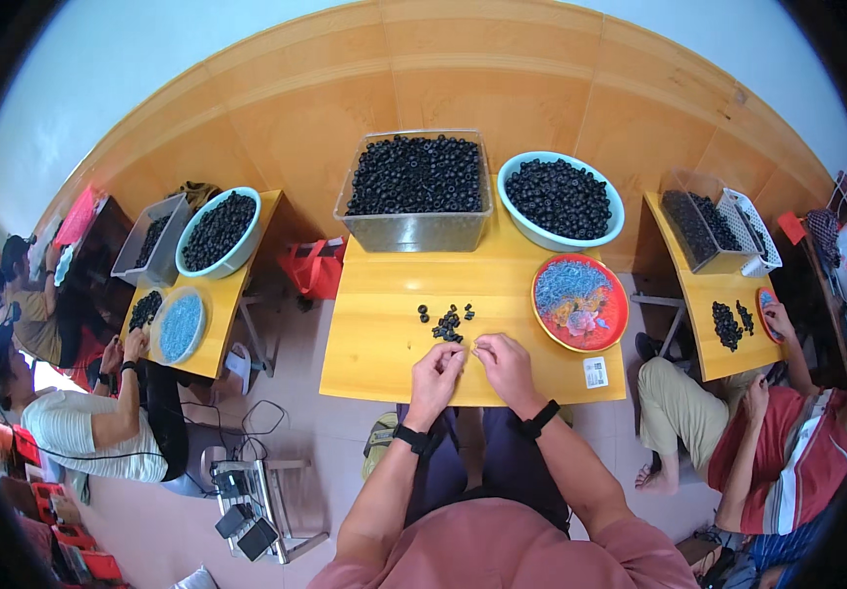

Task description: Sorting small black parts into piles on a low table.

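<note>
My left hand (437, 377) and my right hand (506, 367) are held close together over the near edge of the yellow table (379, 324), a small gap between them. The fingers of each are closed in a pinch, and whatever they hold is hidden or too small to name. Just beyond my fingertips lies a loose pile of small black parts (448, 326). To the right of it, a red round tray (620, 312) with a flower pattern carries a heap of thin, blue-grey metal pieces (571, 286), probably screws or pins.
At the table's back stand a clear bin (418, 234) and a light blue basin (563, 240), both full of round black parts. A white label (595, 373) lies near the right corner. People (99, 422) work at side tables, and a metal stool (271, 510) with devices stands lower left.
</note>
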`<state>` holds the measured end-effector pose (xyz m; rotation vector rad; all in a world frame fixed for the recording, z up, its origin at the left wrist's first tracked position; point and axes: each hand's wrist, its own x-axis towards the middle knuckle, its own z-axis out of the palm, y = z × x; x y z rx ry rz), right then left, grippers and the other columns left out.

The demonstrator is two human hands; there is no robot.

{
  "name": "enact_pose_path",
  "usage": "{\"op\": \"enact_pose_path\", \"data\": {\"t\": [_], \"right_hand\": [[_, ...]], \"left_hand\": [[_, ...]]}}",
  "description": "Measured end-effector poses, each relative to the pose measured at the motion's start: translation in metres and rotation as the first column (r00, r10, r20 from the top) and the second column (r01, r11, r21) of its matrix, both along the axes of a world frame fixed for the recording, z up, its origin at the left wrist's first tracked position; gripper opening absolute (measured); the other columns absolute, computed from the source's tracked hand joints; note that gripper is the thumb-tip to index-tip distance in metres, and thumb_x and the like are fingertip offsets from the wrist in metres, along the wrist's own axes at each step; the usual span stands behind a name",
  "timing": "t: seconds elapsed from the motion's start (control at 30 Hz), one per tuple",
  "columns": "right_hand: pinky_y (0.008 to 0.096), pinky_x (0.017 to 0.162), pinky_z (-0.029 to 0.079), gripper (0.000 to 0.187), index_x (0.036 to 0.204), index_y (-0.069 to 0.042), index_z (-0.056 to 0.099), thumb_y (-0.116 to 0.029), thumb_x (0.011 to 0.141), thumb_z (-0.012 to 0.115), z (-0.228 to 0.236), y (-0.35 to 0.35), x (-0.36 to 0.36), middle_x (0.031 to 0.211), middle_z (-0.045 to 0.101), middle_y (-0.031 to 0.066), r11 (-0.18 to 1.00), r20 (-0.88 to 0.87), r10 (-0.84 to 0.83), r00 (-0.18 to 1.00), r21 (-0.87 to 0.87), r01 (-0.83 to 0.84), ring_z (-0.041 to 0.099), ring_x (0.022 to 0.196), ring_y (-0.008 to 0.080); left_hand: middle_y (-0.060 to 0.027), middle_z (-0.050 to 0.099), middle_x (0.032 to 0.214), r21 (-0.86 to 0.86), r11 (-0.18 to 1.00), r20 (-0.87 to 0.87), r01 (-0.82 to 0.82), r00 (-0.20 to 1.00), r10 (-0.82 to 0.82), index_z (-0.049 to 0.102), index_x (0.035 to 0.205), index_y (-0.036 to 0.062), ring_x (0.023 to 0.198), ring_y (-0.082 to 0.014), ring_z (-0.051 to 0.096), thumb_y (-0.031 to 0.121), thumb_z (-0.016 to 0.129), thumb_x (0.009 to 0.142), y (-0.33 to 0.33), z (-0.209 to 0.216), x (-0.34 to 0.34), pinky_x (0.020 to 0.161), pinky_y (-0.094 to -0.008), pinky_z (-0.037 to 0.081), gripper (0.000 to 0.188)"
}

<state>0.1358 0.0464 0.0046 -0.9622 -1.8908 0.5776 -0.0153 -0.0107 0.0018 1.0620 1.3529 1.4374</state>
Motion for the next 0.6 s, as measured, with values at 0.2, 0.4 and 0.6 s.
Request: {"op": "enact_pose_path", "data": {"t": [0.2,0.4,0.6], "right_hand": [[0.0436,0.072,0.055,0.010,0.095,-0.002,0.067,-0.006,0.087,0.071,-0.018,0.010,-0.010,0.089,0.071,0.0165,0.994,-0.049,-0.022,0.999,-0.112,0.016,0.069,0.082,0.0358],[0.0439,0.071,0.055,0.008,0.094,-0.002,0.068,-0.007,0.088,0.070,-0.024,0.007,-0.008,0.086,0.070,0.0168,0.993,-0.060,-0.018,0.998,-0.115,0.011,0.069,0.080,0.0355],[0.0438,0.072,0.055,0.006,0.092,-0.002,0.066,-0.007,0.089,0.068,-0.021,0.001,-0.008,0.086,0.070,0.0165,0.993,-0.019,0.011,1.000,-0.118,-0.014,0.069,0.081,0.0351]], "left_hand": [[-0.0068,0.070,0.096,0.064,0.993,0.037,-0.096,0.995,0.094,0.061,0.114,-0.0039,0.083,-0.0078,0.065,-0.002,0.068,0.095,0.005,-0.009,0.002,0.075,-0.0221,0.053,0.020],[-0.0069,0.071,0.092,0.043,0.998,0.044,-0.047,0.998,0.045,0.062,0.112,-0.0031,0.081,-0.0095,0.067,-0.001,0.068,0.095,0.003,-0.020,0.001,0.073,-0.0219,0.053,0.019],[-0.0032,0.069,0.082,0.069,0.993,-0.099,-0.100,0.989,0.107,0.068,0.109,-0.0020,0.072,-0.0059,0.061,0.002,0.073,0.091,-0.002,-0.024,0.000,0.067,-0.0233,0.052,0.020]]}}
